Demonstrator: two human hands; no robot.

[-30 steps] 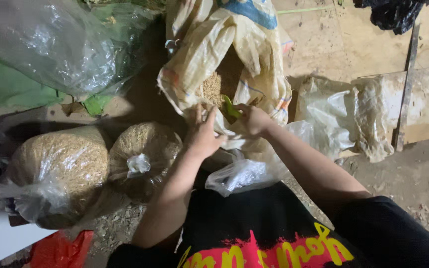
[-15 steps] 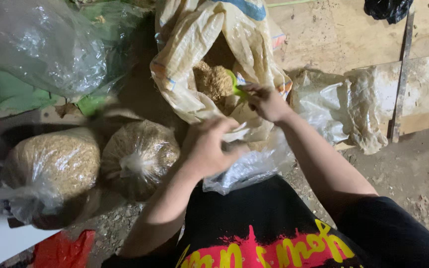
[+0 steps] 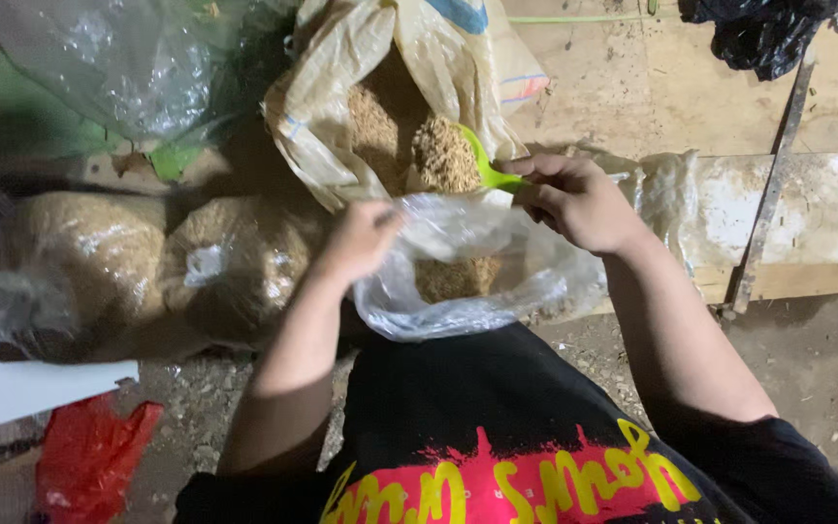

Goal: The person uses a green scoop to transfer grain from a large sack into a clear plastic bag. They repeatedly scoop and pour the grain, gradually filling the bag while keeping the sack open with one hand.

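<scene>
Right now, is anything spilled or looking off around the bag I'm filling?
Yes, small bits are scattered on the ground right of the clear bag, seemingly spilled. The scoop sits heaped over it; nothing looks torn.

Setting: rough storeroom or farm shed, goods handled in bulk. Evidence: bare dirt floor (image 3: pixel 807 388) strewn with grit; open woven sack (image 3: pixel 341 97) of husk-like grain; two tied clear bags of the same grain (image 3: pixel 147 272) beside it; worn wooden boards (image 3: pixel 632 78); crumpled plastic sheeting (image 3: pixel 118 68); harsh single light.

Dim-lit dirt floor (image 3: pixel 826 369) w/ gravel, wood boards (image 3: pixel 632 87) behind.
</scene>
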